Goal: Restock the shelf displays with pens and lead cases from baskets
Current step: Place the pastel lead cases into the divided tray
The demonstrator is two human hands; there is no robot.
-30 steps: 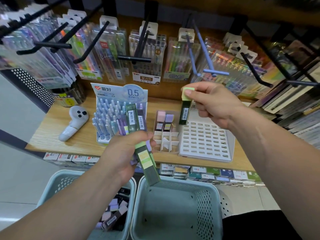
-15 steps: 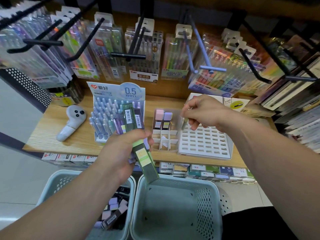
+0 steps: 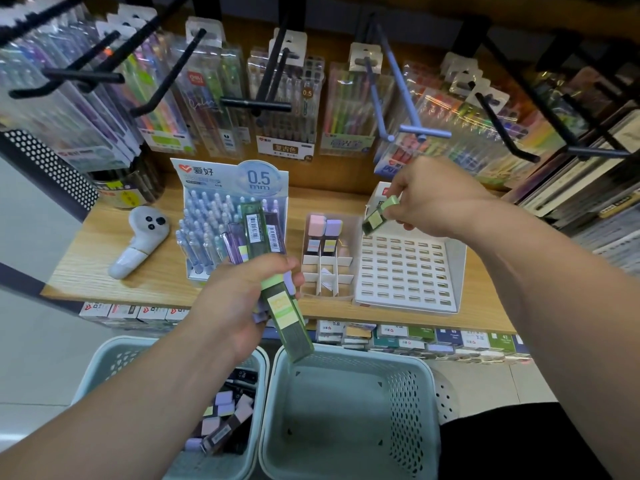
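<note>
My left hand (image 3: 242, 299) grips a fanned bunch of lead cases (image 3: 284, 320), green and purple, over the shelf's front edge. My right hand (image 3: 433, 199) pinches one green-capped lead case (image 3: 379, 216), tilted, just above the top left corner of the white slotted display tray (image 3: 408, 271). Between the hands stands a clear divided box (image 3: 327, 268) with a pink-capped and a purple-capped case upright in its back cells. The left basket (image 3: 221, 420) holds several more lead cases.
A 0.5 mm pen display (image 3: 221, 230) stands left of the divided box. A white controller (image 3: 142, 240) lies on the wooden shelf (image 3: 86, 271). The right basket (image 3: 346, 410) has nothing in it. Pen packs hang on black hooks (image 3: 256, 105) above.
My right hand came down from in front of the hanging packs to the slotted tray's top left corner, still holding the green lead case. My left hand has stayed put.
</note>
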